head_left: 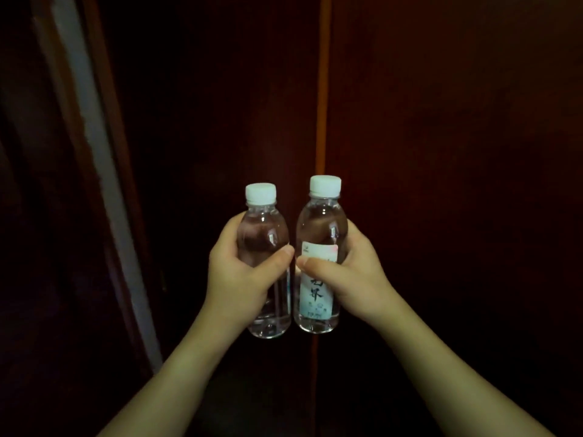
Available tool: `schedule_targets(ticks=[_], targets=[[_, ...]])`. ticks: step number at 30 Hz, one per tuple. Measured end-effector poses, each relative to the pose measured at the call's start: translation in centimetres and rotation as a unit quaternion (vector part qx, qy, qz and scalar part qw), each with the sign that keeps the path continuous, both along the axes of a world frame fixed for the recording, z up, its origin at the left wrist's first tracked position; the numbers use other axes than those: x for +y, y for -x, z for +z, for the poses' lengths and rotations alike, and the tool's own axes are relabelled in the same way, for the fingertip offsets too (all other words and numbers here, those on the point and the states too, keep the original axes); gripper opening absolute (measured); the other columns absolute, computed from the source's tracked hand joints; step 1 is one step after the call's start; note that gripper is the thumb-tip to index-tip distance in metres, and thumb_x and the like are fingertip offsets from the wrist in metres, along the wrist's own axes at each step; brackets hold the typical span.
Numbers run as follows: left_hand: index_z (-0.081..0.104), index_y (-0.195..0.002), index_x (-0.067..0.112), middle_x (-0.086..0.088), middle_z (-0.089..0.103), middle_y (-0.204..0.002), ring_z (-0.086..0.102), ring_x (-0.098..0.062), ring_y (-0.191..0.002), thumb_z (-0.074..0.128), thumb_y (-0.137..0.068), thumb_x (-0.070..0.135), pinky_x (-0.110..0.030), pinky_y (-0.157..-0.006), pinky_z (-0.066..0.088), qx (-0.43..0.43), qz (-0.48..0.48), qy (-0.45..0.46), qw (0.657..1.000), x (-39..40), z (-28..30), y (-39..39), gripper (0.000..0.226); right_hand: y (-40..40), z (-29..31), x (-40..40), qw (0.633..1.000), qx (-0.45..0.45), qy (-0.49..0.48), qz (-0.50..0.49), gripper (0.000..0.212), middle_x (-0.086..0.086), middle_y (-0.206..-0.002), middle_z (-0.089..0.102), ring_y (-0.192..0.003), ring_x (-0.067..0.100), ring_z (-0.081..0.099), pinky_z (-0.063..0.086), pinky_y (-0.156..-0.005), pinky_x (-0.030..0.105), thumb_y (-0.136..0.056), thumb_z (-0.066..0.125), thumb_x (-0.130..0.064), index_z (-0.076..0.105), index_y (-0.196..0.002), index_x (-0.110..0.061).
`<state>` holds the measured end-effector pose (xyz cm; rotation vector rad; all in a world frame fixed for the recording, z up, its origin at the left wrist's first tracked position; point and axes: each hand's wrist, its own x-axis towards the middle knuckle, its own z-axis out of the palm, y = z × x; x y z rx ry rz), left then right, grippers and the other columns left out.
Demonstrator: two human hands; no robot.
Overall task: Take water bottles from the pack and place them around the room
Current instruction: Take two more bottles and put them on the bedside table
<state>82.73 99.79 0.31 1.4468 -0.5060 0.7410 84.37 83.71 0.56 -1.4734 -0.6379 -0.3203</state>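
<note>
Bottle in the left hand (pixel 239 272): clear glossy plastic (pixel 265 234), matt white plastic cap (pixel 261 193). Bottle in the right hand (pixel 353 275): same plastic (pixel 320 222) (paper-like printed label (pixel 317 294)). Panels behind hands: dark reddish wood (pixel 441 121), smooth.

Two capped water bottles (pixel 266 257) (pixel 320 253), two hands (pixel 239 272) (pixel 353 272), one bottle each.

2 capped clear bottles (pixel 266 263) (pixel 318 257), upright, side-by-side

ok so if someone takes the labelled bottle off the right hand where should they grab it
By the bare shoulder just under the white cap, coming from above. The labelled bottle stands upright, the right hand wraps its label band, and the left-hand bottle crowds its left side.
</note>
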Motion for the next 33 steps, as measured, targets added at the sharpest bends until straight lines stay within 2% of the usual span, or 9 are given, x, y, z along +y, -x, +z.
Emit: schedule_targets(ticks=[6,10,12,15,18,22,26,30,33], targets=[[0.062,-0.109,0.008,0.012,0.072,-0.086,0.068,-0.001,-0.081,0.076,-0.066,0.011,-0.014,-0.071,0.051,0.032,-0.184,-0.044,0.981,-9.3,-1.6,0.2,0.045,6.3,-1.3,-9.4,0.977,0.022,0.013,-0.212,0.034,-0.012,-0.073,0.066,-0.071,0.005,0.063,0.051,-0.067,0.023,-0.065,0.073,-0.007,0.056,-0.093,-0.015],[0.062,-0.110,0.005,0.000,0.072,-0.091,0.070,-0.010,-0.085,0.079,-0.063,0.023,-0.023,-0.075,0.056,0.047,-0.326,-0.025,0.944,-18.9,-2.6,4.4,0.053,15.3,-1.4,-16.9,0.931,0.030,0.049,-0.362,0.043,-0.010,-0.080,0.068,-0.077,0.009,0.067,0.053,-0.072,0.029,-0.060,0.077,-0.026,0.057,-0.097,-0.018],[0.060,-0.112,0.000,-0.005,0.071,-0.093,0.070,-0.011,-0.084,0.079,-0.068,0.011,-0.021,-0.074,0.056,0.047,-0.408,-0.026,0.911,-24.0,-2.6,8.1,0.049,20.9,-1.3,-20.4,0.899,0.030,0.052,-0.434,0.045,-0.008,-0.086,0.069,-0.084,0.013,0.069,0.054,-0.075,0.031,-0.061,0.075,-0.031,0.058,-0.101,-0.020],[0.058,-0.116,-0.005,-0.012,0.071,-0.099,0.072,-0.012,-0.087,0.075,-0.075,-0.004,-0.021,-0.073,0.056,0.042,-0.517,-0.052,0.853,-31.2,-2.4,15.6,0.044,30.1,-1.3,-24.9,0.840,0.031,0.049,-0.539,0.042,-0.009,-0.086,0.069,-0.083,0.012,0.069,0.052,-0.075,0.031,-0.061,0.075,-0.031,0.058,-0.099,-0.022],[0.059,-0.115,-0.002,-0.002,0.073,-0.089,0.072,-0.006,-0.079,0.074,-0.076,-0.009,-0.016,-0.065,0.054,0.046,-0.592,-0.065,0.802,-37.3,-2.0,23.6,0.042,39.6,-1.6,-28.7,0.774,0.030,0.030,-0.631,0.037,-0.009,-0.080,0.070,-0.077,0.008,0.067,0.051,-0.072,0.027,-0.061,0.076,-0.020,0.060,-0.094,-0.021],[0.065,-0.101,0.018,0.000,0.075,-0.082,0.074,-0.014,-0.074,0.078,-0.075,-0.001,-0.025,-0.062,0.057,0.044,-0.651,-0.076,0.754,-44.8,-1.8,34.0,0.035,51.7,-1.7,-32.2,0.685,0.030,0.018,-0.728,0.045,-0.013,-0.078,0.071,-0.075,0.003,0.067,0.050,-0.070,0.022,-0.055,0.074,-0.032,0.062,-0.095,-0.018],[0.067,-0.099,0.027,-0.005,0.074,-0.083,0.074,-0.031,-0.074,0.080,-0.066,0.016,-0.043,-0.068,0.061,0.048,-0.705,-0.073,0.704,-51.0,-1.8,45.1,0.038,63.6,-2.0,-35.5,0.582,0.033,0.026,-0.812,0.046,-0.007,-0.078,0.069,-0.074,0.008,0.067,0.053,-0.071,0.029,-0.054,0.075,-0.040,0.062,-0.092,-0.017],[0.069,-0.092,0.036,-0.007,0.075,-0.083,0.073,-0.035,-0.077,0.081,-0.072,0.001,-0.034,-0.062,0.062,0.065,-0.763,-0.063,0.640,-56.0,-1.9,54.3,0.042,72.8,-2.3,-37.9,0.491,0.045,0.028,-0.869,0.047,-0.003,-0.080,0.070,-0.077,0.016,0.069,0.058,-0.073,0.039,-0.054,0.076,-0.045,0.062,-0.089,-0.017],[0.068,-0.093,0.031,-0.011,0.073,-0.085,0.072,-0.041,-0.078,0.084,-0.068,0.001,-0.034,-0.059,0.060,0.078,-0.791,-0.068,0.603,-59.4,-1.9,59.9,0.042,77.9,-2.7,-39.7,0.438,0.056,0.023,-0.897,0.043,-0.005,-0.083,0.070,-0.078,0.012,0.069,0.058,-0.071,0.033,-0.056,0.077,-0.046,0.062,-0.088,-0.022]])
